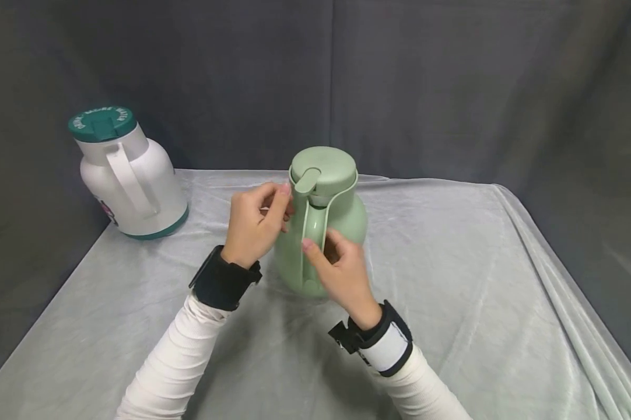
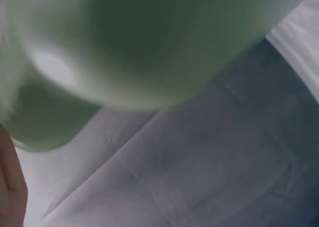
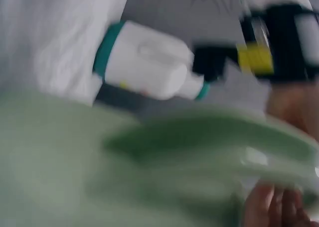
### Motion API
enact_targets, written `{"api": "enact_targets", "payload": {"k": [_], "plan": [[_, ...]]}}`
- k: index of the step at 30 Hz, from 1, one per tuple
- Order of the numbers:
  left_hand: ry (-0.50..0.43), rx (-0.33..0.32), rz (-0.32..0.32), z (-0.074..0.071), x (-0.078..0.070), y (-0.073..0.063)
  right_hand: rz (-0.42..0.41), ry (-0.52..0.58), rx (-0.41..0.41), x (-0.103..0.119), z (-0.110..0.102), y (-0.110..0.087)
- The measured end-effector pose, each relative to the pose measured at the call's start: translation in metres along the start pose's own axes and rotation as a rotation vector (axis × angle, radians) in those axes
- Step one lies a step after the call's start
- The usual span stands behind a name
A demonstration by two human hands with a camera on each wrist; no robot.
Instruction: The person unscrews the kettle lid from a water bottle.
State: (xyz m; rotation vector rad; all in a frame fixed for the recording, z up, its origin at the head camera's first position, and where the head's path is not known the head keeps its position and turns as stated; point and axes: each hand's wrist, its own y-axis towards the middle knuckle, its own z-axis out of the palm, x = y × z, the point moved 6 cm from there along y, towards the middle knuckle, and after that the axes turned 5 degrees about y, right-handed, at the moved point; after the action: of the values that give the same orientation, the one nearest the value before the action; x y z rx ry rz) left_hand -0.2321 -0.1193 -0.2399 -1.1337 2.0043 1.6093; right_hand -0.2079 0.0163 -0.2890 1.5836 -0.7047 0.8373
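A pale green vacuum jug stands on the cloth-covered table, its handle toward me and its lid on. The thumb lever on the lid also points my way. My right hand holds the handle low down, thumb across it and fingers bent at its right side. Beside the jug's upper left, my left hand has loosely bent fingers with nothing visible in them; contact with the jug cannot be made out. The green body fills the top of the left wrist view, and the right wrist view is blurred.
A white jug with a teal lid and base stands at the back left of the table, its handle facing me. Light grey cloth covers the table, with folds along the right edge. Dark curtain hangs behind.
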Motion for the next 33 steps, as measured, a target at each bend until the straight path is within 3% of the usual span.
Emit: {"api": "enact_targets", "payload": {"k": [4, 6, 9, 12, 15, 18, 23, 33], "plan": [[-0.119, 0.124, -0.054, 0.013, 0.005, -0.014, -0.211, -0.227, -0.125, 0.029, -0.022, 0.010], [-0.192, 0.181, -0.101, 0.021, 0.008, -0.020, -0.336, -0.305, -0.148, 0.046, -0.028, 0.018], [-0.357, 0.250, -0.168, 0.035, 0.012, -0.030, -0.485, -0.466, -0.112, 0.070, -0.025, 0.034], [-0.537, 0.328, -0.189, 0.052, 0.014, -0.040, -0.562, -0.642, -0.021, 0.083, -0.011, 0.051], [-0.657, 0.376, -0.127, 0.067, 0.011, -0.045, -0.586, -0.780, 0.078, 0.085, 0.005, 0.063], [-0.707, 0.361, -0.070, 0.076, 0.009, -0.046, -0.592, -0.841, 0.137, 0.081, 0.016, 0.068], [-0.734, 0.324, -0.053, 0.080, 0.009, -0.047, -0.593, -0.860, 0.152, 0.077, 0.023, 0.071], [-0.737, 0.323, -0.039, 0.080, 0.009, -0.047, -0.576, -0.858, 0.158, 0.073, 0.025, 0.073]]}}
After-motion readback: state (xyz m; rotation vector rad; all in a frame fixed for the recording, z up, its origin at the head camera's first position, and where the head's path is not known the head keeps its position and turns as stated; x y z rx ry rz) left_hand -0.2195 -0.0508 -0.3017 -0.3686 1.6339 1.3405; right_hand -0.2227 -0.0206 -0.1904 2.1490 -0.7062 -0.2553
